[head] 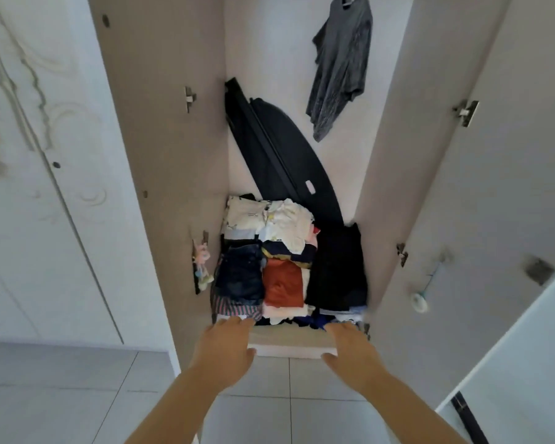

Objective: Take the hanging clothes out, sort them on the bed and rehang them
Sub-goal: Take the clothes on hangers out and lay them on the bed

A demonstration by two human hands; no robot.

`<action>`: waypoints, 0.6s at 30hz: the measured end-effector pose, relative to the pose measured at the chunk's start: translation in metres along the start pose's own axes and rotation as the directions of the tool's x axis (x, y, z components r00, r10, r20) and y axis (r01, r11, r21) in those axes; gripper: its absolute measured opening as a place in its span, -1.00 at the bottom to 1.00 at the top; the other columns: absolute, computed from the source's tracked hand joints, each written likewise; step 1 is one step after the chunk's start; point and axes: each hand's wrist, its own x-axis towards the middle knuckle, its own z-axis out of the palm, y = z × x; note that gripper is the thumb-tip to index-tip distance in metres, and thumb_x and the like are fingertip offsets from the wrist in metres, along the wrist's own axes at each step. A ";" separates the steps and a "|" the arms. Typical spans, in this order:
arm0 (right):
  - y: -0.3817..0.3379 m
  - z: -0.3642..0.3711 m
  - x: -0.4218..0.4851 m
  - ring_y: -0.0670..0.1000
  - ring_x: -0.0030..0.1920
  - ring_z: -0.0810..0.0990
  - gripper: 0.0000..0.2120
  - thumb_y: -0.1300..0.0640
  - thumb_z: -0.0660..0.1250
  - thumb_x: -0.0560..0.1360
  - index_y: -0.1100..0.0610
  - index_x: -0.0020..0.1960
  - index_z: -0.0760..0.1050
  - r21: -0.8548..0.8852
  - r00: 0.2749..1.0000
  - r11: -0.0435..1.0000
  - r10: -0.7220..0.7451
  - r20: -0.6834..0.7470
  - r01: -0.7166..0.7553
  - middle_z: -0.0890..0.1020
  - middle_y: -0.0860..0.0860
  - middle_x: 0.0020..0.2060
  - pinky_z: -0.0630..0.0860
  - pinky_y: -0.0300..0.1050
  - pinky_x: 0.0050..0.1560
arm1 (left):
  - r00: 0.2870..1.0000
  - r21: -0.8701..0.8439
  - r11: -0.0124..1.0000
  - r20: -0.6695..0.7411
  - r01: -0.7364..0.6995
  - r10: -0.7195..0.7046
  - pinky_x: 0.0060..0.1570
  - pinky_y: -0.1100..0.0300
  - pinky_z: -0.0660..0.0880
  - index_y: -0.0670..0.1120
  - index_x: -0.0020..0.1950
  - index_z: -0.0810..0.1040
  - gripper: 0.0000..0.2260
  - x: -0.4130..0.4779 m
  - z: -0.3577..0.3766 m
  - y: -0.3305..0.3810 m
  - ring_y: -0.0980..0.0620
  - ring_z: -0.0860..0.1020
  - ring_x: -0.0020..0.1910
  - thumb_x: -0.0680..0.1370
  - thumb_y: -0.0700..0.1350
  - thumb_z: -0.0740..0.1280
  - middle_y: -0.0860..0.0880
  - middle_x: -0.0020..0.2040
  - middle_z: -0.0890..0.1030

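Observation:
A grey T-shirt [340, 65] hangs on a hanger high in the open wardrobe, at the upper right. Folded clothes [285, 261] lie stacked on the wardrobe floor: white items at the back, dark jeans, an orange piece and a black pile. My left hand [225, 344] reaches toward the front left of the stack, fingers straight, fingertips at a striped garment. My right hand [350, 350] reaches toward the front right with relaxed fingers. Neither hand holds anything.
A long black cover [279, 155] leans diagonally against the wardrobe's back wall. Both wardrobe doors stand open, the left door [161, 155] and the right door [462, 187], with hinges sticking out. A small brush [420, 301] hangs on the right door. Grey floor tiles [61, 395] lie below.

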 end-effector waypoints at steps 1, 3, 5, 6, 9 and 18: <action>0.000 -0.008 0.012 -0.01 0.26 0.36 -0.52 0.04 0.26 0.52 0.02 0.41 0.23 0.016 1.000 1.000 0.006 -0.017 -0.006 0.37 0.00 0.27 0.35 -0.20 0.23 | 1.000 0.006 1.000 -0.004 -0.014 0.014 0.18 0.15 0.32 0.06 0.41 0.24 -0.57 0.019 -0.005 -0.001 0.02 0.40 0.23 0.55 0.06 0.18 0.05 0.26 0.42; 0.000 -0.025 0.038 -0.02 0.22 0.40 -0.52 0.05 0.27 0.52 0.01 0.40 0.25 0.043 0.998 0.999 0.014 -0.069 -0.011 0.39 0.00 0.25 0.38 -0.20 0.23 | 0.998 0.032 0.998 -0.023 -0.052 0.052 0.15 0.16 0.33 0.07 0.40 0.26 -0.58 0.057 -0.016 -0.001 0.03 0.41 0.22 0.54 0.06 0.19 0.06 0.25 0.43; 0.000 -0.043 0.062 -0.01 0.20 0.42 -0.54 0.07 0.27 0.52 0.02 0.39 0.28 0.063 0.991 0.998 0.017 -0.131 -0.009 0.40 0.01 0.23 0.42 -0.17 0.21 | 0.995 0.053 0.994 -0.045 -0.091 0.093 0.13 0.15 0.34 0.07 0.40 0.26 -0.57 0.094 -0.029 0.001 0.02 0.42 0.21 0.54 0.08 0.20 0.05 0.25 0.44; 0.001 -0.052 0.075 0.00 0.20 0.43 -0.54 0.07 0.28 0.52 0.03 0.39 0.28 0.070 0.988 0.998 0.016 -0.155 -0.006 0.40 0.02 0.24 0.42 -0.16 0.20 | 0.993 0.053 0.993 -0.052 -0.106 0.109 0.13 0.14 0.34 0.06 0.40 0.26 -0.56 0.111 -0.036 0.003 0.01 0.42 0.22 0.54 0.09 0.19 0.03 0.25 0.44; 0.006 -0.077 0.114 0.00 0.16 0.45 -0.54 0.07 0.28 0.52 0.03 0.39 0.28 0.083 0.977 0.996 -0.004 -0.214 0.023 0.39 0.02 0.24 0.43 -0.13 0.20 | 0.988 0.022 0.990 -0.070 -0.136 0.137 0.20 0.11 0.31 0.05 0.44 0.21 -0.53 0.161 -0.052 0.010 -0.01 0.37 0.28 0.55 0.09 0.18 0.02 0.32 0.38; 0.038 -0.181 0.260 -0.01 0.17 0.45 -0.58 0.13 0.27 0.53 0.05 0.37 0.33 0.116 0.901 0.972 -0.140 -0.411 0.204 0.42 0.02 0.22 0.37 -0.24 0.20 | 0.963 -0.045 0.988 -0.237 -0.146 0.131 0.25 0.08 0.34 0.03 0.46 0.20 -0.54 0.319 -0.120 0.045 -0.01 0.35 0.30 0.56 -0.02 0.18 0.00 0.37 0.34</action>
